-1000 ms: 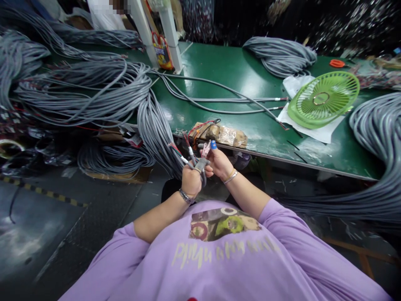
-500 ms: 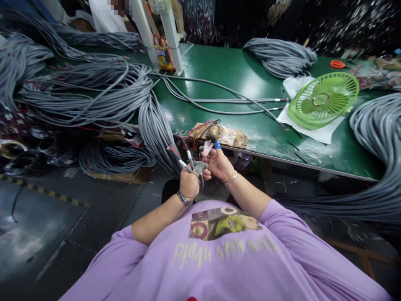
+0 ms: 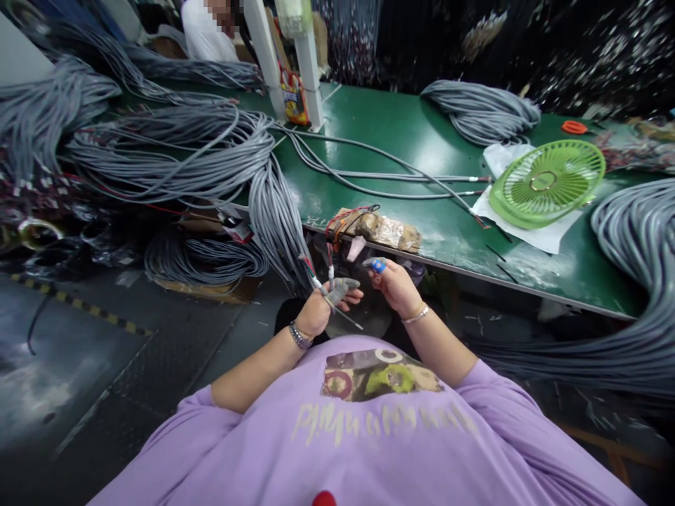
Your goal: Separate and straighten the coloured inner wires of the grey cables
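Left hand (image 3: 316, 309) has its grip closed around a gray cable end (image 3: 328, 289), stripped colored wires poking up just short of the tabletop (image 3: 401, 126) edge. Right hand (image 3: 393, 284), blue cap on one fingertip, sits just beside it, fingers loosely curled on nothing I can make out. Farther out, a taped block (image 3: 382, 228) on the near edge, a green fan (image 3: 545, 183) far right, and cable bundles (image 3: 174, 151) spilling left, ends hidden.

Single head-worn view, looking forward and steeply down over the wearer's purple shirt (image 3: 369, 436). Hands sit close, centre frame. Green worktop (image 3: 401, 133) stretches ahead and right; dark floor (image 3: 79, 365) fills lower left. Wide lens, edges bowed. No second view.
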`<state>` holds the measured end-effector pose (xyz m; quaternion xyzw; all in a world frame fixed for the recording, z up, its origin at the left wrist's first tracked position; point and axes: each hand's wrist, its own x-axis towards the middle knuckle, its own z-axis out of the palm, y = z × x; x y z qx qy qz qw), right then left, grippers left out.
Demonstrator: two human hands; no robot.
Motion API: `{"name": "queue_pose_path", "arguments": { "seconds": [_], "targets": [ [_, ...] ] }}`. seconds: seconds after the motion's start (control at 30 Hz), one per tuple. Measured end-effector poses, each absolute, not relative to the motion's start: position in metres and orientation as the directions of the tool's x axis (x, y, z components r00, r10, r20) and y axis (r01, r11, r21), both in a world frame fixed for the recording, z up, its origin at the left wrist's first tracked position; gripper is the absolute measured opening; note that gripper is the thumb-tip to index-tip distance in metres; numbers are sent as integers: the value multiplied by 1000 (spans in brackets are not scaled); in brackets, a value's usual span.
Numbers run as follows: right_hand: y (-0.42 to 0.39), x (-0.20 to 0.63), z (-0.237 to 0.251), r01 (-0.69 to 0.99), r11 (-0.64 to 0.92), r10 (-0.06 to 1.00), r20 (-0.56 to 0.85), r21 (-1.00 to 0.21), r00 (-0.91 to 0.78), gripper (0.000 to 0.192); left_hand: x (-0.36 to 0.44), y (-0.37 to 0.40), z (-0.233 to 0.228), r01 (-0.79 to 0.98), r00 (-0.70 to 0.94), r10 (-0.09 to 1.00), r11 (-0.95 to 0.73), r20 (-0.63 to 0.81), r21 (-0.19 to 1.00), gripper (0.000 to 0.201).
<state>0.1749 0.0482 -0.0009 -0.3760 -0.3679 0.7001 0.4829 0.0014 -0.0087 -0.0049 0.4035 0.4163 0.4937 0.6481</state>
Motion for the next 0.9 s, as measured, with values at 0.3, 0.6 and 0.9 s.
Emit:
{"name": "queue_pose_path", "arguments": {
  "seconds": [0.3,0.6,0.9],
  "targets": [
    [3,162,28,-206,-24,860,85,-978,-503,28,-2,-27,-6,99,253,967,-32,6,995,27],
    [4,182,22,-132,188,880,226,-973,-417,26,-22,-55,4,-14,204,977,-64,65,998,40],
    [-9,201,-18,-54,100,960,110,-994,-257,24,-64,-95,-4,-140,-167,984,-92,68,986,26]
  ]
}}
